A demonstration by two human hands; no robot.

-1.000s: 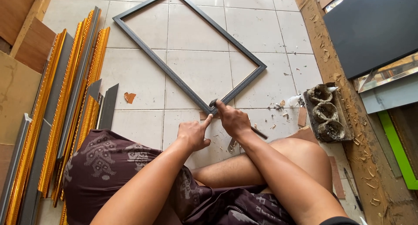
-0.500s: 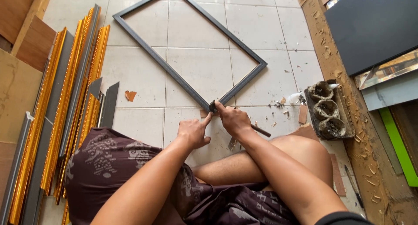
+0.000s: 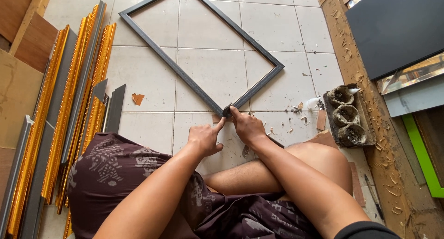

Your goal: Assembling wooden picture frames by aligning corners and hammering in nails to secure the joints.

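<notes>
Fingers of the right hand (image 3: 248,126) pinch the near corner of one grey frame (image 3: 185,72); left hand (image 3: 205,138), half-curled, touches it at 7 o'clock.

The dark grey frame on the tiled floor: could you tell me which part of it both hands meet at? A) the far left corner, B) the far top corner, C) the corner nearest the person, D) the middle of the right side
C: the left hand and the right hand both meet at the dark grey frame corner closest to the person's knees.
</notes>
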